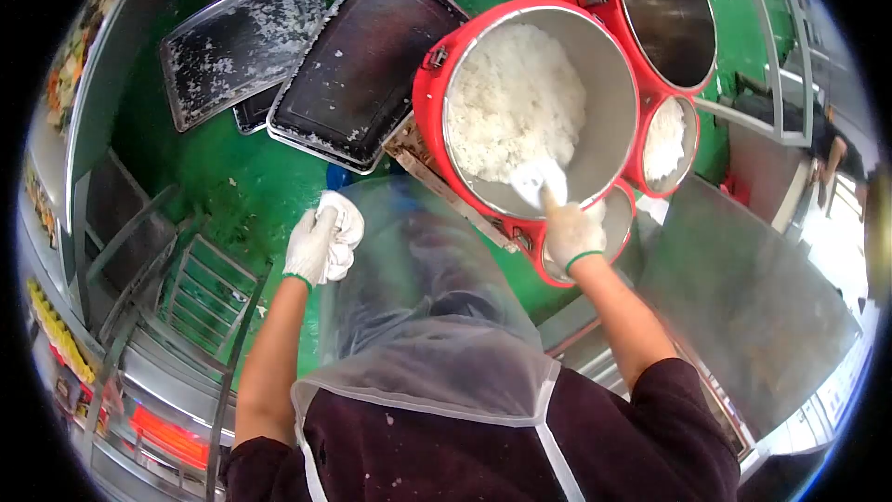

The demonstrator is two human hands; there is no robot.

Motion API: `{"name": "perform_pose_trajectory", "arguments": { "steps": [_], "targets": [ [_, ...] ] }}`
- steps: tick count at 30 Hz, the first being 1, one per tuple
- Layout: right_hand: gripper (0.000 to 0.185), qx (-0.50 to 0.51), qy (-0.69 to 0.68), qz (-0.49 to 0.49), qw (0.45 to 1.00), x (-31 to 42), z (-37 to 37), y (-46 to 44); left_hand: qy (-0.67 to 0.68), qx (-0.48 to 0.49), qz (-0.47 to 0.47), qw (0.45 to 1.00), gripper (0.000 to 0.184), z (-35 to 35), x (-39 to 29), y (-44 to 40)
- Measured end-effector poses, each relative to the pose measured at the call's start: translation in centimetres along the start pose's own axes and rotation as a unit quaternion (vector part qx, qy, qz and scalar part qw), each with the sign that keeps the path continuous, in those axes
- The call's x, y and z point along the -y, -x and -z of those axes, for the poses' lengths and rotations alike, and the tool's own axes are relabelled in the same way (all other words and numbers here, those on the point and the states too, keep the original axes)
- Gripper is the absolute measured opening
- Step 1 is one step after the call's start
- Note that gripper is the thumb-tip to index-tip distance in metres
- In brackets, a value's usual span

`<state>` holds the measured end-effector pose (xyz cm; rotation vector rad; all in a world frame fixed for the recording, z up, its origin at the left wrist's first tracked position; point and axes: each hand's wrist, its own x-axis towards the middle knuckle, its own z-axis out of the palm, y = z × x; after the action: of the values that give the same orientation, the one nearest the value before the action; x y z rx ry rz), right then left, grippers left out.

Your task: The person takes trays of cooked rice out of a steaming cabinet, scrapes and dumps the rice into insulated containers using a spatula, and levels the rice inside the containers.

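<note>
My right hand (571, 232), in a white knit glove, is closed on a white rice paddle (537, 178) at the near rim of a large red insulated pot (609, 102). Cooked white rice (516, 98) is heaped against the left side of this pot's steel interior. My left hand (309, 244), gloved too, grips a bunched white cloth (344, 237) beside the clear plastic apron. The paddle's handle is mostly hidden by the right hand.
Behind stands another red pot (669, 14) with a bare steel inside. Two smaller red pots (667, 139) (618, 218) hold white contents. Black trays (367, 60) with rice bits lie on the green floor (218, 195). A metal rack (209, 293) stands left; a steel surface (743, 297) is right.
</note>
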<state>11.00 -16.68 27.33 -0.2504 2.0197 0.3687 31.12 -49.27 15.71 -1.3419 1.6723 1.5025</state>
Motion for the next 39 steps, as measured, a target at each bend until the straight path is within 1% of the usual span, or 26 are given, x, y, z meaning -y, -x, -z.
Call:
{"name": "perform_pose_trajectory", "arguments": {
  "steps": [4,7,8,11,13,15,17,19,21,22,23,24,25,26,27,28,29,30,31,32,33,34,35,36,38,39],
  "targets": [
    [0.082,-0.062,-0.030,-0.010,0.998,-1.6,0.2,-5.2,0.096,-0.012,0.020,0.995,0.048,0.9,2.8,1.5],
    [0.089,-0.012,-0.088,0.027,0.996,-2.9,-5.1,-15.3,0.121,-0.047,0.028,0.991,0.048,1.4,5.7,1.8],
    [0.091,-0.007,-0.076,0.017,0.997,-3.0,-6.4,-18.3,0.077,-0.059,0.027,0.995,0.048,1.7,5.7,2.2],
    [0.085,-0.040,-0.105,-0.004,0.994,-2.3,-8.0,-21.7,0.116,-0.040,0.061,0.991,0.048,2.8,6.6,3.0],
    [0.063,-0.025,-0.009,-0.025,0.999,1.7,-2.0,-14.7,0.168,-0.043,0.064,0.983,0.048,3.2,9.0,2.4],
    [0.058,-0.268,0.023,0.034,0.962,2.0,-2.9,-10.6,0.200,-0.049,0.065,0.976,0.048,4.1,9.7,1.2],
    [0.043,-0.389,-0.052,0.164,0.905,5.2,-2.4,-4.9,0.210,-0.059,0.080,0.973,0.050,5.5,10.1,-0.1],
    [0.028,-0.248,-0.118,0.231,0.933,10.8,-3.0,-1.8,0.203,-0.070,0.071,0.974,0.051,7.5,12.1,-3.4],
    [0.018,-0.278,-0.306,0.342,0.844,15.3,-10.1,-3.4,0.190,-0.084,0.063,0.976,0.050,9.7,13.8,-7.5],
    [0.019,-0.206,-0.401,0.314,0.836,17.7,-14.2,-6.2,0.148,-0.081,0.020,0.985,0.052,11.2,13.4,-9.2],
    [0.020,-0.081,-0.512,0.237,0.822,20.2,-17.8,-10.7,0.227,-0.080,0.042,0.970,0.051,11.8,11.3,-10.1],
    [0.021,0.030,-0.635,0.120,0.763,22.7,-21.3,-15.1,0.197,-0.053,0.052,0.977,0.045,13.0,10.4,-11.9],
    [0.022,0.098,-0.718,-0.011,0.689,25.2,-24.8,-19.5,0.166,-0.027,0.064,0.984,0.039,14.2,9.6,-13.7],
    [0.023,0.115,-0.731,-0.072,0.669,26.7,-27.4,-24.3,0.064,-0.002,0.025,0.998,0.033,15.3,8.2,-15.2],
    [0.025,0.104,-0.711,-0.095,0.689,28.0,-29.7,-29.1,-0.042,0.022,-0.016,0.999,0.028,16.1,6.5,-16.9],
    [0.028,0.087,-0.687,-0.111,0.713,29.3,-31.8,-34.0,-0.122,0.018,-0.092,0.988,0.023,16.6,6.6,-19.8],
    [0.031,0.066,-0.693,-0.130,0.706,30.5,-33.7,-38.3,-0.201,0.000,-0.168,0.965,0.020,17.0,6.7,-22.7],
    [0.034,0.044,-0.712,-0.148,0.685,31.7,-35.5,-42.4,-0.250,-0.041,-0.278,0.926,0.017,17.3,8.0,-26.2],
    [0.040,0.023,-0.772,-0.195,0.604,32.8,-36.0,-44.7,-0.200,-0.025,-0.268,0.942,0.015,17.2,7.7,-28.5],
    [0.042,-0.002,-0.803,-0.173,0.570,33.2,-38.2,-48.1,-0.149,-0.011,-0.257,0.955,0.015,17.1,7.4,-30.9],
    [0.046,-0.028,-0.830,-0.152,0.536,33.8,-40.3,-51.2,-0.049,0.061,-0.149,0.986,0.021,16.4,5.2,-32.3],
    [0.047,-0.041,-0.847,-0.145,0.509,34.5,-39.0,-51.2,0.045,0.105,-0.029,0.993,0.027,15.7,3.0,-33.6],
    [0.050,-0.054,-0.863,-0.138,0.482,35.1,-37.4,-50.9,-0.038,0.072,0.012,0.997,0.036,15.5,3.2,-37.0],
    [0.053,-0.017,-0.887,-0.155,0.434,34.6,-39.3,-52.8,-0.064,0.071,-0.078,0.992,0.047,14.9,3.7,-39.8],
    [0.047,-0.034,-0.926,-0.108,0.361,33.8,-39.9,-54.1,-0.154,0.142,-0.093,0.973,0.069,14.4,2.9,-44.3],
    [0.044,-0.084,-0.885,-0.082,0.451,34.1,-38.0,-52.5,-0.162,0.200,-0.008,0.966,0.078,14.2,1.2,-44.4]
  ]
}}
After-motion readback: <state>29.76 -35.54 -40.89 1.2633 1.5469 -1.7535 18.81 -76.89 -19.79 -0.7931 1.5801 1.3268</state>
